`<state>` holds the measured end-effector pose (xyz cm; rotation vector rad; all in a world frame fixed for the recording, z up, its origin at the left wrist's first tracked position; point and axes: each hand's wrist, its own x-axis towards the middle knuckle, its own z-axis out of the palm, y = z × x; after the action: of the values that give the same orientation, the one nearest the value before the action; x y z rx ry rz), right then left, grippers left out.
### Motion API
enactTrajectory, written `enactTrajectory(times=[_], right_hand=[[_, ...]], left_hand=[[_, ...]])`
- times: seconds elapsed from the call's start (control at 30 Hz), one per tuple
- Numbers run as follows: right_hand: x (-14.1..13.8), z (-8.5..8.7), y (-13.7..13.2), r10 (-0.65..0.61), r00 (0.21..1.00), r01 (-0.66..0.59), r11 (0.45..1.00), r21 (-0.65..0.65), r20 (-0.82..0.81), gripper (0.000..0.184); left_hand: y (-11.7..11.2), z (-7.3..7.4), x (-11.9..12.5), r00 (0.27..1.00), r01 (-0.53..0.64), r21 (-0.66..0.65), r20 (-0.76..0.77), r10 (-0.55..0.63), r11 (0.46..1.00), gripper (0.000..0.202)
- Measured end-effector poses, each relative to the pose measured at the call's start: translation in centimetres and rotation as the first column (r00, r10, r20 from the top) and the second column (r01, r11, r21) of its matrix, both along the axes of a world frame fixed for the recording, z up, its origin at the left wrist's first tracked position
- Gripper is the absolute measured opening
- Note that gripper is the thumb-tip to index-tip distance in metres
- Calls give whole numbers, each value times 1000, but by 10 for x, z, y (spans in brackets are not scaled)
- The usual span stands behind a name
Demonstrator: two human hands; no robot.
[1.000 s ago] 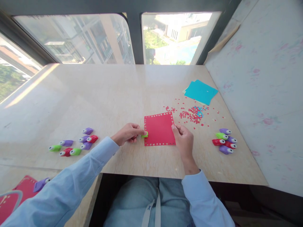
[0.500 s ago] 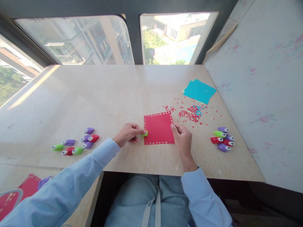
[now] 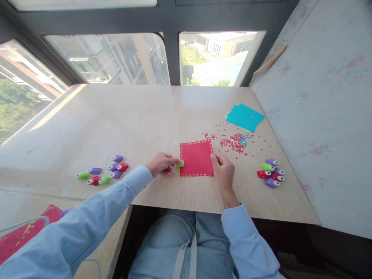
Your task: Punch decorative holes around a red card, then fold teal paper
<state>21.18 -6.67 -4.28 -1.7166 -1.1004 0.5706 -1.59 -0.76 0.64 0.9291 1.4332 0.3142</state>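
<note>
A red paper square [image 3: 197,157] with punched holes along its edges lies on the beige table [image 3: 139,116]. My left hand [image 3: 162,164] is closed around a small green punch [image 3: 180,164] set on the paper's left edge. My right hand [image 3: 223,169] pinches the paper's right edge between thumb and fingers. Both sleeves are light blue.
Several small punches [image 3: 102,173] in purple, red and green lie at the left, and another cluster of punches [image 3: 271,173] at the right. Red and blue paper bits [image 3: 236,141] are scattered behind the square, near blue sheets [image 3: 244,116]. A wall stands to the right, windows behind.
The view has tilted up slightly, so everything sits a little lower and smaller. Both hands keep the same hold on the punch and the paper.
</note>
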Motion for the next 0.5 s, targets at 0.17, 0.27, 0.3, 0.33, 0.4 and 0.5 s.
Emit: enactTrajectory(times=[0.17,0.27,0.3,0.33,0.4,0.5], right_hand=[[0,-1,0,3,1000,-3,1000,16,5,34],[0,-2,0,4,1000,-4,1000,22,14,35],[0,-2,0,2,1000,-3,1000,23,15,35],[0,-2,0,1,1000,-2,1000,23,15,35],[0,-2,0,-1,1000,0,1000,26,14,35],[0,-1,0,3,1000,-3,999,33,11,35]], left_hand=[[1,1,1,1000,0,3,-16,1,1000,39],[-1,0,1,1000,0,12,-10,0,1000,41],[-2,-1,0,1000,3,13,-8,-3,1000,42],[-2,-1,0,1000,5,15,-8,-5,1000,42],[-4,-2,-1,1000,11,22,-12,-11,1000,43],[-4,-3,0,1000,-4,26,0,4,1000,41]])
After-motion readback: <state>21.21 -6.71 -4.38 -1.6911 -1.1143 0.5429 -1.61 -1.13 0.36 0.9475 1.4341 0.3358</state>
